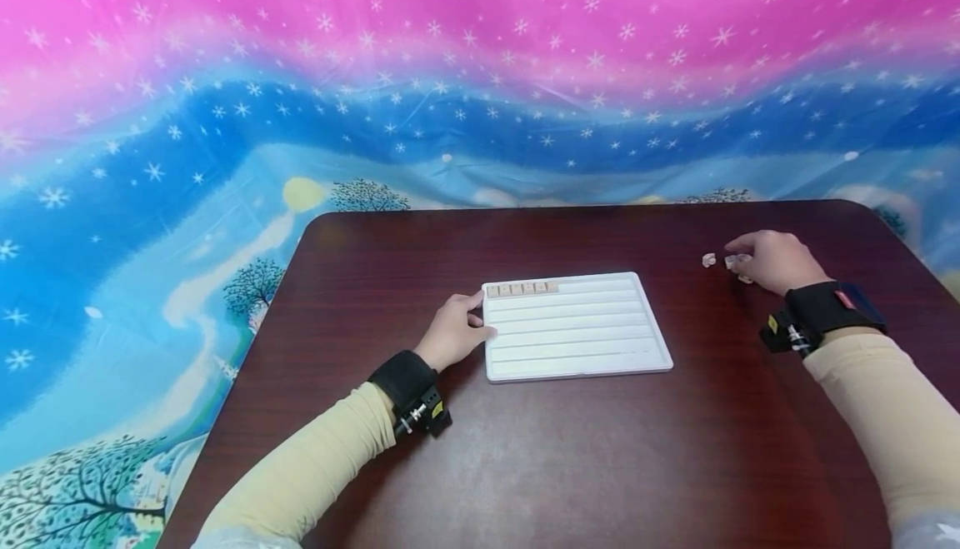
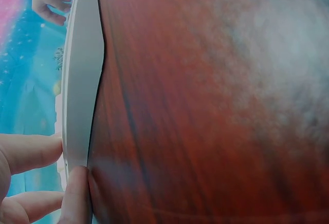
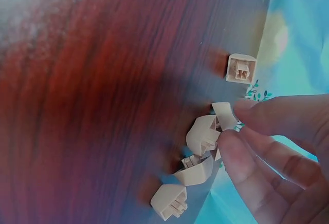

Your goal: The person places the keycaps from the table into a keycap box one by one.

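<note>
Left grip (image 1: pixel 452 330): holding the left edge of a white rectangular plastic tray with raised parallel ridges (image 1: pixel 573 336); in the left wrist view the thumb is against the side wall, a finger at the rim. Tray lies flat, running out to the right of that grip. Row of small beige square keycaps (image 1: pixel 516 289) sits in its far slot, left end, just beyond the left grip's fingertips. Right grip (image 1: pixel 780 262): well right of the tray, fingertips pinching one beige plastic keycap (image 3: pixel 223 115). One loose beige keycap with its stem socket showing (image 3: pixel 241 69) is just left of the right grip; three more loose beige keycaps (image 3: pixel 203 135) bunch close on its near side, tipped at various angles. Can't tell which of those touch. All on a dark reddish-brown wood-grain tabletop (image 1: pixel 562 457). Past both grips: pink-and-blue printed cloth backdrop (image 1: pixel 480 99). Behind each grip: black wrist strap (image 1: pixel 405 378), cream sleeve (image 1: pixel 315 461).
</note>
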Demonstrator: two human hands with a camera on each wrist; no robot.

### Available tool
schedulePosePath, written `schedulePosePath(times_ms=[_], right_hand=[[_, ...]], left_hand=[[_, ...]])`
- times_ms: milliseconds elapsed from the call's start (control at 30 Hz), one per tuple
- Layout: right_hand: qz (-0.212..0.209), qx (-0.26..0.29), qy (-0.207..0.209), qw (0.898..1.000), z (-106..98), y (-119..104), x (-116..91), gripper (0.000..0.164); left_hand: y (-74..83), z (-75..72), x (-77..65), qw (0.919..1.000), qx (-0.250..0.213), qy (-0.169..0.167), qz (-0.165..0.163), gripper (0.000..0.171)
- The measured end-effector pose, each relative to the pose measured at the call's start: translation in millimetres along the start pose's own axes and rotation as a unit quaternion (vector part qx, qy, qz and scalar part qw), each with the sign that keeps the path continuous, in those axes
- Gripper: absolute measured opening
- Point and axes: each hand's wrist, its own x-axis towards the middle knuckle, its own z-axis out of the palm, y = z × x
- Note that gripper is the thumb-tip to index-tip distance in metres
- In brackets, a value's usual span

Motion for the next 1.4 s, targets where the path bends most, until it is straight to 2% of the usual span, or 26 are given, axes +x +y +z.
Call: schedulePosePath(times_ms=[267, 667, 1033, 1400], right_hand=[[0.0, 0.007, -0.014, 1.0, -1, -2, 6, 0.034], [-0.001, -0.018, 0.001, 1.0, 5, -3, 12, 0.03], [0.011, 0.001, -0.016, 1.0, 6, -4, 11, 0.031], [0.002, 0.036, 0.016, 0.999, 10, -2, 2, 0.03]], left_hand=[[0.6, -0.7, -1.6, 1.0, -0.007, 0.0, -0.003, 0.071], [-0.8, -1.8, -2.3, 1.0, -0.008, 0.002, 0.001, 0.071], [0.9, -1.9, -2.4, 0.9999, -0.013, 0.006, 0.008, 0.07], [1.7, -2.1, -3.0, 0.9999, -0.011, 0.006, 0.009, 0.07]])
